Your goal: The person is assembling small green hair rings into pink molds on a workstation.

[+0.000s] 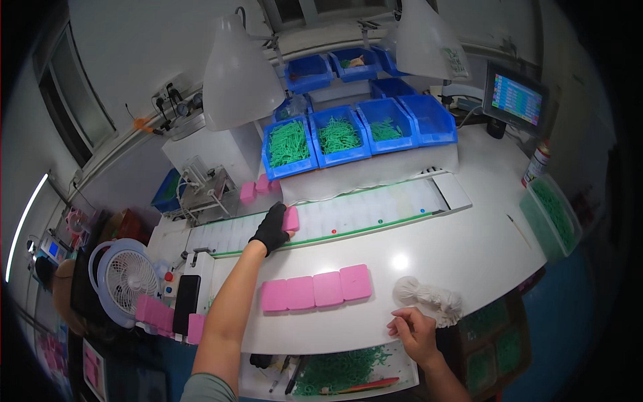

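Note:
My left hand [271, 229], in a black glove with bare fingertips showing, grips a pink block [291, 218] over the long white slotted track [362, 213]. A row of several pink blocks [315, 291] lies flat on the white table, nearer to me. My right hand [414, 333] is bare and hovers by the table's front edge, its fingers loosely bent and apart with nothing visible in them. Just beyond it lies a bundle of white cloth [429, 299].
Blue bins [345, 161], some with green pieces, stand behind the track. More pink blocks [248, 192] sit at its far side. A screen [514, 99] and green-filled tub [552, 218] are at right, a fan [130, 281] at left. Below the table edge, an open drawer [395, 395] holds green strips.

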### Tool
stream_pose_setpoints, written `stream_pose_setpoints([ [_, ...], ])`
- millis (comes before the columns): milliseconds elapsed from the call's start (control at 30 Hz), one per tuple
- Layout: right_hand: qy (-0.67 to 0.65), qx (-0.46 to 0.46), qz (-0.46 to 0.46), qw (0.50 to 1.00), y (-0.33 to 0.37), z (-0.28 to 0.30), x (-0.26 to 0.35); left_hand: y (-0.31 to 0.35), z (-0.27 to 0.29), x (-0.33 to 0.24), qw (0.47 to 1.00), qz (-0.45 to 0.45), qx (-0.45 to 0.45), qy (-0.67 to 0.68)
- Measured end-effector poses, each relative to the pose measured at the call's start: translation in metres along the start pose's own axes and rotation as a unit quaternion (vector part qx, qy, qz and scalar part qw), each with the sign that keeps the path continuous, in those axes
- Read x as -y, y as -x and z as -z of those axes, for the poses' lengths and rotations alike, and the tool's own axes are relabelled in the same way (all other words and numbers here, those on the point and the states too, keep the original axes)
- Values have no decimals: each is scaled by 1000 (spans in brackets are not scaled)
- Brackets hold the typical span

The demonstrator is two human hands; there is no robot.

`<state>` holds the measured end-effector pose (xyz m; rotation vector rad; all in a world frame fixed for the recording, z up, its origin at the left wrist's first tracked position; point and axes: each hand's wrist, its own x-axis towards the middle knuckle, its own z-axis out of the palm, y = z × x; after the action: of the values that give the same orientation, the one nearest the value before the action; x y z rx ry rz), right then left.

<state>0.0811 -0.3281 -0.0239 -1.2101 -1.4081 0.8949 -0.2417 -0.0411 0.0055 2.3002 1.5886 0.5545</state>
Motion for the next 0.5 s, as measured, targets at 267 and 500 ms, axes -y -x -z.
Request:
stream_pose_setpoints([
  [267,-25,-31,-20,999,3,0,-6,-19,35,73,987,-23,-151,-42],
  [500,94,-68,30,993,8,-5,-8,-72,52,103,969,150,24,-192],
])
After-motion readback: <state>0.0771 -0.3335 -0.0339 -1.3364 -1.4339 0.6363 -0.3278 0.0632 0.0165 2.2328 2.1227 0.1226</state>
